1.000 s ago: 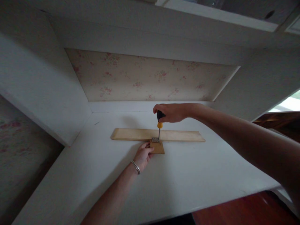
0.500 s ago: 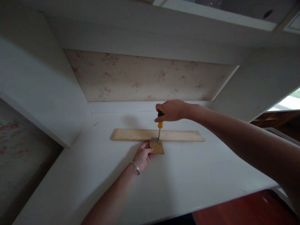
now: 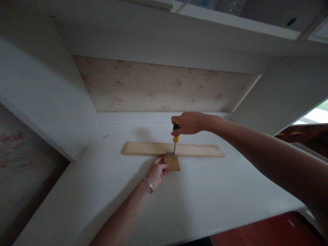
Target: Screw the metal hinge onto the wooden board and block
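My right hand (image 3: 188, 123) is closed round the black and yellow handle of a screwdriver (image 3: 175, 138), which stands almost upright. Its tip meets the right part of a small metal hinge (image 3: 170, 154). This hinge joins a long pale wooden board (image 3: 143, 147) to a short wooden piece (image 3: 173, 163) at the board's front edge. Thumb and fingers of my left hand (image 3: 156, 168) pinch the left side of the short piece. The screw under the tip is too small to make out.
Everything lies on a white surface (image 3: 210, 191) inside a white alcove, with a floral wall panel (image 3: 159, 85) behind. A white side panel (image 3: 46, 89) rises on the left. A small thin item (image 3: 106, 136), perhaps a screw, lies at the left back. An overhead shelf (image 3: 230, 20) crosses the top.
The view has shifted slightly, so everything sits a little lower in the picture. Both hands keep their hold, and the screwdriver stays on the hinge.
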The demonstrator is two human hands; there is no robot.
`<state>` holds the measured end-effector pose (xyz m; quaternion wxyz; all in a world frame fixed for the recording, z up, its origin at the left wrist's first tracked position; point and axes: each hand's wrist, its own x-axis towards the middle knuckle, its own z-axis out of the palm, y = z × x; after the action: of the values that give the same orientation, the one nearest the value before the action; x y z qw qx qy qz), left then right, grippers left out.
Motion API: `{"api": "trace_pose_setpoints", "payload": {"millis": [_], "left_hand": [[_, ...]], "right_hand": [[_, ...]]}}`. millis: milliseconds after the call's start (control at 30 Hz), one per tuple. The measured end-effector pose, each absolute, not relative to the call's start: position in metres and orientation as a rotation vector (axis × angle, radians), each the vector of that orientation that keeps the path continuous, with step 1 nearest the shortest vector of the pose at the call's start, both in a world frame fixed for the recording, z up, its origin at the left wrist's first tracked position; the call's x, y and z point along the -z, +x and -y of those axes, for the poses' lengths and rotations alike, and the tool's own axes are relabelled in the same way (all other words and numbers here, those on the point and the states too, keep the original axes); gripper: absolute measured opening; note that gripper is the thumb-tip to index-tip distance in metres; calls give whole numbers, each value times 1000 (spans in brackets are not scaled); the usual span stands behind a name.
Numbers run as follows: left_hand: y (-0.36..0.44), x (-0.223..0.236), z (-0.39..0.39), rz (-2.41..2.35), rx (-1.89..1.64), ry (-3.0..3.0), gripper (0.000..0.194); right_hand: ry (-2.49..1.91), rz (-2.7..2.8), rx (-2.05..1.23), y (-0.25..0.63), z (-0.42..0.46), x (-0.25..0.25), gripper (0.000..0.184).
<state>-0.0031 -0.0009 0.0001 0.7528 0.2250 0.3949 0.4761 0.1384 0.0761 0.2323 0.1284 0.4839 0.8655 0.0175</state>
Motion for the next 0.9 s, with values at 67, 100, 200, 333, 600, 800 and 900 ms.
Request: {"api": "trace_pose_setpoints", "payload": {"millis": [67,100,200,333,600,800,900], "left_hand": [[-4,1,1,-853,-1041,497,31],[-4,1,1,-851,-1042,497,31],[-4,2,1,-850,-1039,499,30],[-3,3,1,-862,-1033,499,32],[-3,6,-1,-841,-1051,482,32],[-3,1,1,-848,-1051,447,29],[-2,0,1,-852,-1042,450,29]], "right_hand": [[1470,-2479,-211,138,-76,-233,58],[1444,-2525,-195,139,-76,-233,57],[1271,-2627,79,142,-77,-232,53],[1427,-2436,-150,142,-78,-236,58],[1317,-2247,194,125,-84,-254,56],[1236,-2350,321,122,-94,-254,63],[1340,-2216,206,122,-95,-254,54]]}}
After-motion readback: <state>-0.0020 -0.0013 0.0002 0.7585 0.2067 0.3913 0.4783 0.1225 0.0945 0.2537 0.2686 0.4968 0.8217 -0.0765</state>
